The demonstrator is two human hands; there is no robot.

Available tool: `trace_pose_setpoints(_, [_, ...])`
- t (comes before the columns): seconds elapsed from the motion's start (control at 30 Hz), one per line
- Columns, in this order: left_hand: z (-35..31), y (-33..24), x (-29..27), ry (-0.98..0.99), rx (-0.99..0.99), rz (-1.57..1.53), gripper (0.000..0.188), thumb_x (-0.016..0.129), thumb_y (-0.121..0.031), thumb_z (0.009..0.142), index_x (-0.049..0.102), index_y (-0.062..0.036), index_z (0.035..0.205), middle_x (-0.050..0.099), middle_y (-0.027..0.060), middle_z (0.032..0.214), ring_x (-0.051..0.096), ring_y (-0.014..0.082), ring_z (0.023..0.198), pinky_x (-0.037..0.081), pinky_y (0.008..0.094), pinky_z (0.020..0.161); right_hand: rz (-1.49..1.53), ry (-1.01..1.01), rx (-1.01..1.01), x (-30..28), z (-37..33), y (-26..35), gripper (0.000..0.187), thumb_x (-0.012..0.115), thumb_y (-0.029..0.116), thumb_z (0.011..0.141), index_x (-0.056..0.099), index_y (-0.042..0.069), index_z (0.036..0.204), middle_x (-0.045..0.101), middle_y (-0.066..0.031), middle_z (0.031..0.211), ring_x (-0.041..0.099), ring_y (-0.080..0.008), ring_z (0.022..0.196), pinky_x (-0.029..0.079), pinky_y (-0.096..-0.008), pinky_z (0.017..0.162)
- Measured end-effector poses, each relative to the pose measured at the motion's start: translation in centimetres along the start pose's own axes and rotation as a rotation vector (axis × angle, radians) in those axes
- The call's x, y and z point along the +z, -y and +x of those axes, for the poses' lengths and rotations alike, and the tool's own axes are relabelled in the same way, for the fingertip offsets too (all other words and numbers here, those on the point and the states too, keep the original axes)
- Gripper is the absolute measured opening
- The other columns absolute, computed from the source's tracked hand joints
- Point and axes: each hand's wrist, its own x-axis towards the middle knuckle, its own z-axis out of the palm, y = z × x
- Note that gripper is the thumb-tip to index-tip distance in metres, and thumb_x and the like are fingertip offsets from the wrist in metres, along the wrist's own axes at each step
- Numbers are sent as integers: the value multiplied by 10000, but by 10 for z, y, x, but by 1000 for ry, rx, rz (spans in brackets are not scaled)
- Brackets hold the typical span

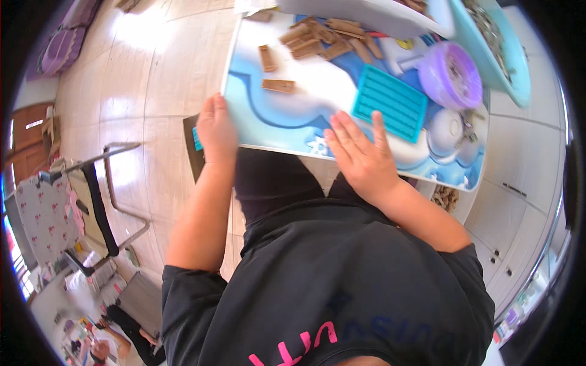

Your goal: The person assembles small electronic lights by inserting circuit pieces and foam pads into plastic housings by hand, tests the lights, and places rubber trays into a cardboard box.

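My right hand (pixel 364 160) lies over the near edge of a small blue-and-white patterned table (pixel 323 79), fingers spread and nothing held. Just beyond its fingertips rests a teal ridged tray (pixel 390 102). At the table's left edge is my left hand (pixel 218 133), blurred by motion; what its fingers do is unclear. Beside that hand, below table height, a brown box (pixel 194 149) shows with something teal in it. Several small brown blocks lie on the table, one (pixel 278 86) apart from the pile (pixel 311 38) at the back.
A purple bowl (pixel 448 76) with small contents stands right of the tray, near a white round dish (pixel 445 131). Behind are a white container (pixel 366 18) and a light-blue basin (pixel 497 55) of small pieces. A metal-framed chair (pixel 113 201) stands left; another person (pixel 131 329) is lower left.
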Motion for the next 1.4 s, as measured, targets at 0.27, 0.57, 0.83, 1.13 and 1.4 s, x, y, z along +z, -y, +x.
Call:
trace_pose_setpoints(0.27, [52,72,-88,-60,-306,-346,310,461,-253,968,599,-7,1097,588,38,812,585,140,713,479,269,663,299,187,-50,-19,54,-2,446,692,193,693,595,51,1105,529,-133,1273,413,-331,1280,231,-593,1066])
trace_pose_setpoints(0.57, [63,327,-93,-224,-1081,-188,250,610,-182,810,618,-15,995,652,83,819,627,233,756,491,352,581,534,74,-114,33,152,26,339,713,92,659,639,53,987,587,-118,1183,475,-371,1207,371,-496,1010])
trace_pose_setpoints(0.83, [52,350,-26,664,-261,953,258,464,-148,861,618,-129,1067,630,132,1078,593,331,1012,483,449,844,310,163,-246,40,150,29,223,584,170,806,648,101,1008,606,-114,1196,429,-367,1248,273,-519,1072])
trace_pose_setpoints(1.13, [55,411,21,752,-231,1085,262,430,-201,891,620,-123,1052,625,144,1123,590,300,1053,447,437,895,326,270,-279,39,151,26,222,563,242,852,611,162,1054,614,-35,1188,401,-321,1268,230,-567,1075])
trace_pose_setpoints(1.4, [58,430,35,185,-274,777,314,438,-259,898,655,-98,1059,611,132,1169,568,307,1100,438,440,939,369,289,-261,41,153,25,227,582,273,839,595,195,1052,594,7,1190,469,-246,1195,215,-569,1079])
